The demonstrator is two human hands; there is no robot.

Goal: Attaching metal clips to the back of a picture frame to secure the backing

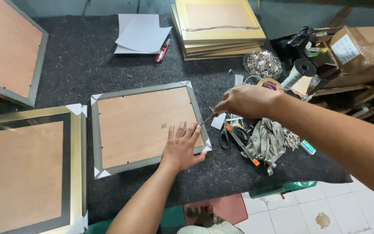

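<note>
Now | picture frame [141, 128] face-down, centre of frame, long axis left-right | left hand [182, 146] flat on its lower-right corner, fingers spread | right hand [244, 101] pinched shut on red-handled tool [207, 118] (tip just right of the left fingertips), nearer the frame's right edge

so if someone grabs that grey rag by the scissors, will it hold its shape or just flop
The grey rag would probably flop: it lies crumpled in soft folds. It looks light. Lifting it may drag the scissors and small metal bits that touch it.
</note>
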